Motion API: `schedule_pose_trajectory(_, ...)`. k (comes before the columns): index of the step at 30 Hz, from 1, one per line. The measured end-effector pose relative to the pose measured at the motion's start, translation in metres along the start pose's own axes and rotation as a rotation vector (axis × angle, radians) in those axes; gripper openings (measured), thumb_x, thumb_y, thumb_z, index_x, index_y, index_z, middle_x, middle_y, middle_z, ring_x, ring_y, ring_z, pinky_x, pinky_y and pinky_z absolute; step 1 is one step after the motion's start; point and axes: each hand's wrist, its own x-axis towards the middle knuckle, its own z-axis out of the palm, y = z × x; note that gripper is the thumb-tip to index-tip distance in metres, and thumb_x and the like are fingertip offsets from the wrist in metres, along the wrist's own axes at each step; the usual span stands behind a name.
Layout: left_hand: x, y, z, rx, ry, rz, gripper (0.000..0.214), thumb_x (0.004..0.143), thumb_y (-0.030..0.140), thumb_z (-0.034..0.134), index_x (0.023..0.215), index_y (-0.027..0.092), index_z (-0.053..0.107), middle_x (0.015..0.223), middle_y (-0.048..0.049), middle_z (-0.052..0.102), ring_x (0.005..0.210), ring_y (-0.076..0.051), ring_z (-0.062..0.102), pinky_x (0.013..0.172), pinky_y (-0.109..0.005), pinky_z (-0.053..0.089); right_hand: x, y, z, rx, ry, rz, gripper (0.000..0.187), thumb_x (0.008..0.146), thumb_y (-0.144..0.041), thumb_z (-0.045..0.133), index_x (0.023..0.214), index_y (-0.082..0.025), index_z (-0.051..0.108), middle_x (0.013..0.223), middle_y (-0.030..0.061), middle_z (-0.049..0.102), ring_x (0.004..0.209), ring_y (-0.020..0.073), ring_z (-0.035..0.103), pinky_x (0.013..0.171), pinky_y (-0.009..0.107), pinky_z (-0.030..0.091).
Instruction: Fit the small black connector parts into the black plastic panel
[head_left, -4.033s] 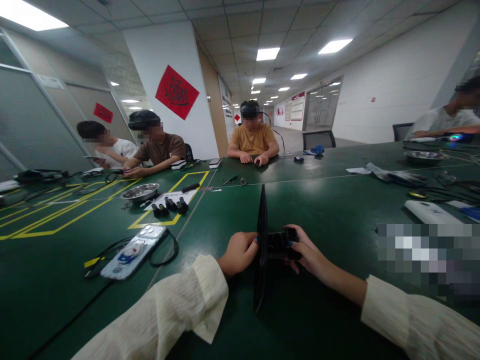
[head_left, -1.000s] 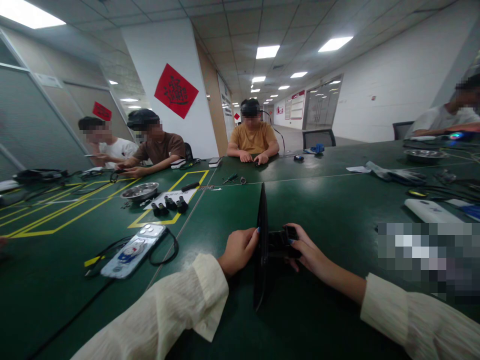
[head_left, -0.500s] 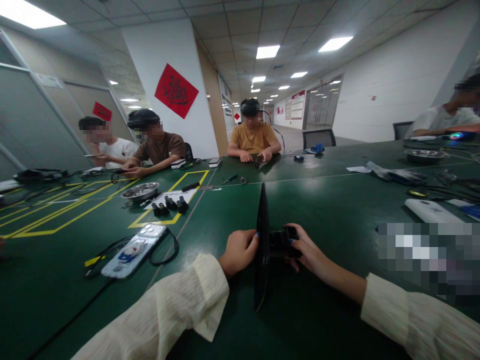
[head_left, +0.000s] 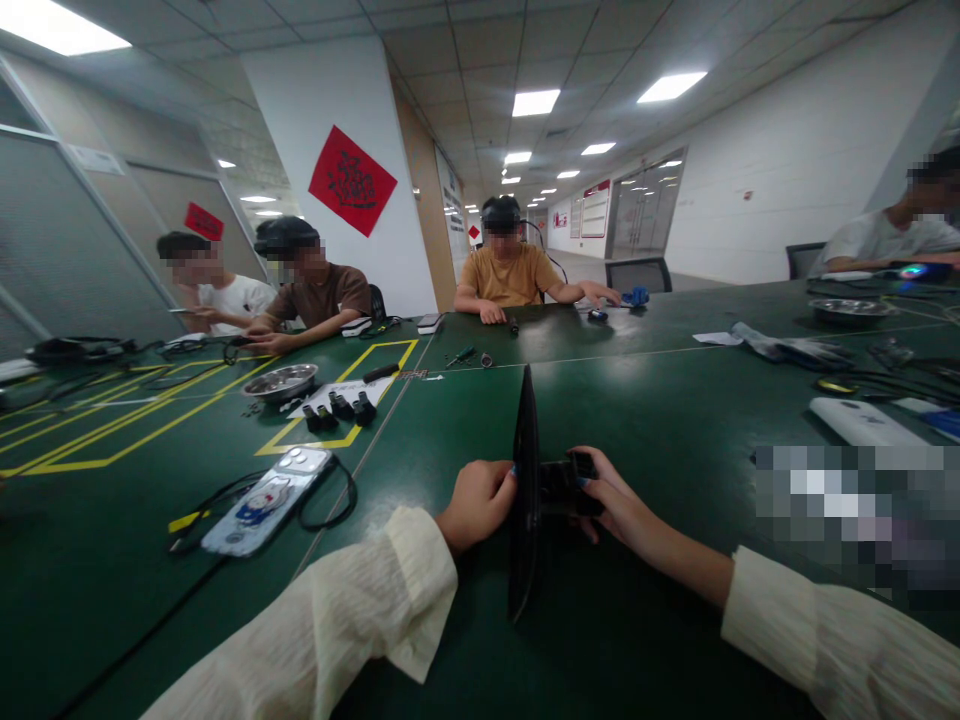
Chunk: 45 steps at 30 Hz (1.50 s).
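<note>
A thin, flat black panel [head_left: 526,500] stands upright, seen almost edge-on, between my hands. My left hand [head_left: 480,500] is closed at its left face, the thumb against it and some fingers hidden. A dark block-shaped part [head_left: 559,484] sticks out from the panel's right face. My right hand [head_left: 606,492] is wrapped round the outer end of that block, thumb and fingers on opposite sides. I cannot make out what kind of device the panel and block form.
On the green table [head_left: 645,420], a phone in a clear case [head_left: 262,505] lies left, beside a black cable [head_left: 349,500]. Several black cylindrical parts [head_left: 341,408] stand near a metal bowl [head_left: 281,382]. A white device [head_left: 862,422] lies right. Other people sit around the table.
My hands, the panel and the block have stayed put. Across the table, a person's hand has moved out toward a blue object, and a small dark item now stands before that person.
</note>
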Motion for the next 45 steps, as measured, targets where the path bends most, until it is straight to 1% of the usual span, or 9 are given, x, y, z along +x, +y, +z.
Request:
schedule_pose_trajectory(4,-0.0012,-0.001,-0.0004,0.008,-0.011,0.006,0.035,0.081,0.029,0.03,0.058,0.015,0.051,0.054,-0.001,0.048,0.052,-0.012,0.043,0.049,-0.022,0.029,0.0004,-0.0012,0.0007,0.0,0.008,0.008,0.036,0.081,-0.031,0.039,0.113,-0.023,0.025,0.07,-0.0006,0.053,0.047,0.0118,0.053,0.034,0.019,0.036)
schedule_pose_trajectory(10,-0.0013,-0.0018,-0.0001,0.018,0.014,0.002,0.046,0.087,0.033,0.02,0.056,0.015,0.049,0.052,-0.0008,0.045,0.048,-0.011,0.04,0.049,-0.023,0.028,0.0016,0.0023,-0.0015,0.007,0.004,-0.005,0.036,0.082,-0.032,0.04,0.114,-0.024,0.026,0.074,0.0004,0.053,0.049,0.0119,0.055,0.034,0.019,0.037)
schedule_pose_trajectory(15,-0.0002,-0.0004,0.0002,0.021,0.005,-0.001,0.044,0.086,0.034,0.022,0.055,0.015,0.048,0.051,-0.0004,0.044,0.049,-0.011,0.042,0.048,-0.022,0.028,0.0017,0.0036,-0.0025,0.014,-0.006,0.001,0.037,0.082,-0.032,0.041,0.114,-0.024,0.026,0.072,-0.0003,0.053,0.049,0.0123,0.055,0.034,0.019,0.037)
schedule_pose_trajectory(21,-0.0009,0.001,-0.0011,0.028,-0.007,0.008,0.035,0.082,0.028,0.029,0.056,0.015,0.048,0.053,-0.0003,0.045,0.051,-0.011,0.042,0.049,-0.022,0.027,0.0006,0.0001,-0.001,0.032,-0.015,0.004,0.036,0.082,-0.031,0.04,0.114,-0.024,0.026,0.075,0.0012,0.053,0.052,0.0127,0.056,0.035,0.019,0.037)
schedule_pose_trajectory(27,-0.0003,-0.0015,0.0004,0.014,-0.01,-0.013,0.044,0.086,0.031,0.021,0.054,0.014,0.047,0.051,0.0005,0.04,0.048,-0.01,0.037,0.049,-0.022,0.026,0.0011,0.0007,-0.0009,0.027,-0.013,-0.004,0.036,0.081,-0.03,0.04,0.113,-0.022,0.025,0.071,0.0,0.053,0.047,0.0112,0.053,0.034,0.019,0.037)
schedule_pose_trajectory(31,0.001,-0.0016,0.0006,0.008,-0.018,-0.031,0.043,0.085,0.032,0.024,0.055,0.014,0.05,0.051,0.0001,0.042,0.049,-0.011,0.039,0.048,-0.022,0.027,0.0019,0.0022,-0.0011,0.04,-0.014,-0.007,0.037,0.081,-0.031,0.04,0.113,-0.023,0.025,0.073,0.0006,0.054,0.047,0.0115,0.053,0.034,0.019,0.037)
schedule_pose_trajectory(34,0.0006,-0.0011,-0.0003,0.0,-0.02,-0.023,0.038,0.083,0.029,0.029,0.057,0.014,0.051,0.053,-0.0002,0.044,0.05,-0.011,0.04,0.049,-0.022,0.028,0.0018,0.0027,-0.0017,0.043,-0.02,-0.001,0.035,0.082,-0.031,0.04,0.113,-0.023,0.026,0.072,0.0004,0.054,0.048,0.0115,0.054,0.034,0.019,0.037)
schedule_pose_trajectory(39,-0.0006,-0.0008,-0.001,0.025,-0.032,-0.014,0.031,0.079,0.026,0.032,0.056,0.014,0.049,0.053,0.0005,0.043,0.05,-0.011,0.04,0.05,-0.023,0.028,0.0011,0.0022,-0.0024,0.045,-0.018,0.006,0.034,0.083,-0.029,0.039,0.114,-0.024,0.025,0.073,0.0007,0.055,0.05,0.0126,0.055,0.035,0.019,0.038)
schedule_pose_trajectory(45,0.0005,0.0002,-0.0008,-0.001,-0.025,-0.024,0.041,0.085,0.03,0.022,0.056,0.014,0.047,0.052,0.0008,0.04,0.049,-0.01,0.038,0.049,-0.022,0.028,0.0004,0.0,-0.0014,0.037,-0.022,-0.006,0.033,0.083,-0.03,0.039,0.113,-0.023,0.026,0.073,0.0006,0.055,0.048,0.0116,0.054,0.035,0.019,0.037)
